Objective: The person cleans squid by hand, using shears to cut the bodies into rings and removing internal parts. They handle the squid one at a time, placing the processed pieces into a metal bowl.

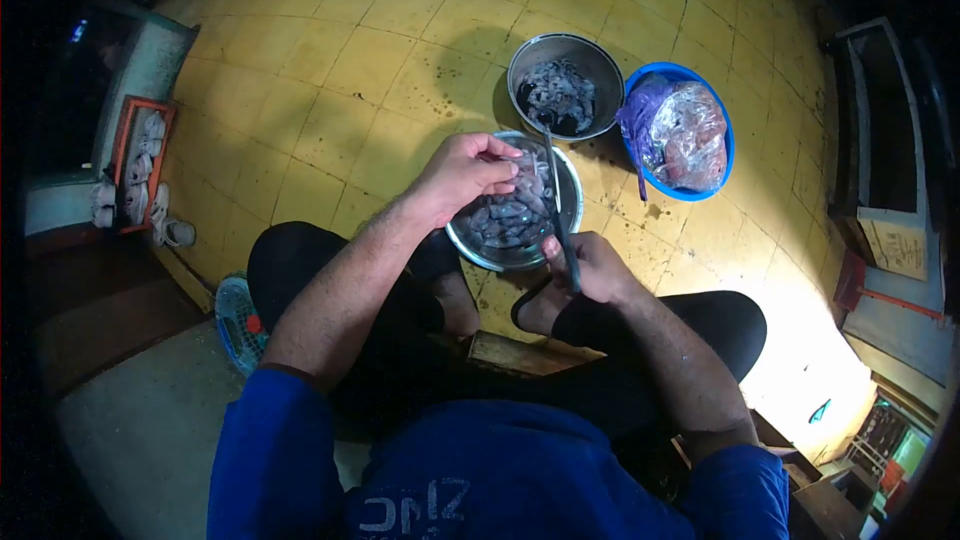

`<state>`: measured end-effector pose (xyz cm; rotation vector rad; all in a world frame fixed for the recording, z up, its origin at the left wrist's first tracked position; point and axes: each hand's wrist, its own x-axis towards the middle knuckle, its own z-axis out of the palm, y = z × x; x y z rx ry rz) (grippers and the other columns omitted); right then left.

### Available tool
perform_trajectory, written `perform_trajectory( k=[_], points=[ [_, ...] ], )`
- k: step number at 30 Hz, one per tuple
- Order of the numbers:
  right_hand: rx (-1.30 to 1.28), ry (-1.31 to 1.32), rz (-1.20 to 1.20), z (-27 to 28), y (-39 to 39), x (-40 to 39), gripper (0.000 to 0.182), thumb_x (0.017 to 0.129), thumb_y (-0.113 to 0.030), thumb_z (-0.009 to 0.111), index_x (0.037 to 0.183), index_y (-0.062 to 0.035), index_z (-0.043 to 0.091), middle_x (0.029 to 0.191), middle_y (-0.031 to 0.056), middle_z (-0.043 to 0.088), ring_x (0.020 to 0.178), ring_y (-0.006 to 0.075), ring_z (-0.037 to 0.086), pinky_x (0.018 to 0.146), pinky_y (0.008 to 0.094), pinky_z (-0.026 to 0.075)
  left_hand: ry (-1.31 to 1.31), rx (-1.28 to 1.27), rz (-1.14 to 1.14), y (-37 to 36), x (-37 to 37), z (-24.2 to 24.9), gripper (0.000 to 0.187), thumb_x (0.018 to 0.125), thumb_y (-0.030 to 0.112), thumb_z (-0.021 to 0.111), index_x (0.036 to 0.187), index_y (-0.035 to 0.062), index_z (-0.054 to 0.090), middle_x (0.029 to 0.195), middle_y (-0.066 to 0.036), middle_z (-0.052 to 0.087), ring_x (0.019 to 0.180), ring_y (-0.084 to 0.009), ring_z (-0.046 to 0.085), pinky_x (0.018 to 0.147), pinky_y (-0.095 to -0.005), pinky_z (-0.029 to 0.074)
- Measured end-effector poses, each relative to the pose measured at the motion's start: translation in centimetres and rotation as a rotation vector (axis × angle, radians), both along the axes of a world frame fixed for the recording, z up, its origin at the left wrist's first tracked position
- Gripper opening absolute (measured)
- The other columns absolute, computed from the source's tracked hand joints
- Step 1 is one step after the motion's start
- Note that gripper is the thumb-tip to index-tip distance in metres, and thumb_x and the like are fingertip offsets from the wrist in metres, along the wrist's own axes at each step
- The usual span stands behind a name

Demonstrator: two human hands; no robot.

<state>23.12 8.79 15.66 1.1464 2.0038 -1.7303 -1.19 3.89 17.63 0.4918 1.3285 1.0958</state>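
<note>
A metal basin (574, 202) on the floor between my feet holds many small, wet, greyish-pink squid (505, 223). My left hand (470, 178) is over the basin's left side, thumb and fingers pinched on what looks like a squid, partly hidden by the fingertips. Closed around the handle of a long, narrow knife (558, 202), my right hand (592, 270) is at the basin's lower right edge. The blade points away from me across the basin, its tip near the dark pot.
Behind the basin is a dark pot (516, 70) with pale squid pieces in dark liquid. Right of it, a blue tub (730, 145) holds purple and clear plastic bags (690, 135). A shoe rack (128, 140) is at left, a blue-green basket (235, 320) by my left knee.
</note>
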Motion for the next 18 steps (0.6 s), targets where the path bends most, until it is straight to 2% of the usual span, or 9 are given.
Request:
perform_trajectory(
  k=[1, 3, 4, 6, 9, 11, 13, 18],
  points=[
    [0.000, 0.001, 0.001, 0.2, 0.0, -0.1, 0.071, 0.085, -0.068, 0.050, 0.077, 0.0016, 0.060, 0.064, 0.0078, 0.059, 0.060, 0.0160, 0.059, 0.057, 0.0306, 0.047, 0.001, 0.000, 0.001, 0.0, 0.0, 0.0, 0.017, 0.086, 0.002, 0.062, 0.102, -0.0008, 0.057, 0.099, -0.010, 0.061, 0.086, -0.0142, 0.063, 0.073, -0.0251, 0.056],
    [0.030, 0.060, 0.063, 1.1, -0.2, -0.2, 0.080, 0.084, -0.074, 0.042, 0.089, 0.0030, 0.062, 0.074, 0.0118, 0.062, 0.074, 0.0203, 0.060, 0.066, 0.0352, 0.048, -0.079, 0.053, 0.096, -0.2, 0.2, 0.0, 0.014, 0.087, 0.001, 0.062, 0.099, -0.0006, 0.056, 0.099, -0.010, 0.061, 0.086, -0.0153, 0.064, 0.075, -0.0254, 0.056],
    [0.030, 0.060, 0.062, 1.7, -0.3, -0.4, 0.080, 0.084, -0.074, 0.042, 0.089, 0.0030, 0.062, 0.074, 0.0118, 0.062, 0.074, 0.0203, 0.060, 0.066, 0.0352, 0.048, -0.079, 0.053, 0.095, -0.2, 0.2, -0.1, 0.014, 0.087, 0.001, 0.062, 0.099, -0.0006, 0.056, 0.099, -0.010, 0.061, 0.086, -0.0153, 0.064, 0.075, -0.0254, 0.056],
    [0.037, 0.021, 0.195, 2.4, -0.4, -0.7, 0.085, 0.083, -0.077, 0.036, 0.096, 0.0028, 0.061, 0.080, 0.0149, 0.062, 0.083, 0.0233, 0.060, 0.072, 0.0370, 0.047, -0.120, 0.068, 0.070, -0.3, 0.3, -0.1, 0.012, 0.086, 0.003, 0.063, 0.095, 0.0009, 0.055, 0.097, -0.010, 0.062, 0.084, -0.0156, 0.064, 0.073, -0.0266, 0.056],
    [0.019, 0.040, 0.179, 1.9, -0.5, -0.6, 0.083, 0.082, -0.077, 0.038, 0.092, 0.0016, 0.063, 0.077, 0.0144, 0.063, 0.077, 0.0228, 0.061, 0.069, 0.0354, 0.047, -0.030, -0.048, -0.058, -0.3, 0.7, 0.2, 0.013, 0.085, 0.003, 0.065, 0.091, 0.0025, 0.054, 0.096, -0.009, 0.062, 0.082, -0.0156, 0.065, 0.070, -0.0272, 0.057],
    [0.010, 0.029, 0.182, 1.6, -0.5, -0.5, 0.083, 0.082, -0.077, 0.039, 0.090, 0.0014, 0.063, 0.074, 0.0133, 0.063, 0.075, 0.0227, 0.062, 0.067, 0.0348, 0.048, -0.049, -0.045, -0.050, -0.3, 0.8, 0.1, 0.014, 0.085, 0.003, 0.066, 0.091, 0.0023, 0.054, 0.094, -0.009, 0.063, 0.080, -0.0155, 0.065, 0.069, -0.0269, 0.057],
    [0.054, -0.032, 0.167, 1.1, -0.6, -0.4, 0.076, 0.083, -0.073, 0.046, 0.083, 0.0012, 0.065, 0.066, 0.0105, 0.061, 0.066, 0.0210, 0.062, 0.062, 0.0345, 0.048, -0.067, -0.044, -0.045, -0.4, 0.7, 0.1, 0.014, 0.084, 0.003, 0.067, 0.091, 0.0022, 0.054, 0.092, -0.009, 0.063, 0.078, -0.0153, 0.065, 0.067, -0.0267, 0.057],
    [0.188, -0.048, 0.191, 2.0, -0.8, -0.7, 0.067, 0.083, -0.064, 0.057, 0.075, 0.0020, 0.065, 0.059, 0.0106, 0.059, 0.060, 0.0203, 0.060, 0.058, 0.0359, 0.048, -0.116, -0.029, 0.014, -0.2, 0.1, 0.3, 0.016, 0.083, 0.002, 0.068, 0.091, -0.0005, 0.054, 0.088, -0.010, 0.063, 0.075, -0.0159, 0.065, 0.065, -0.0258, 0.056]
  ],
)
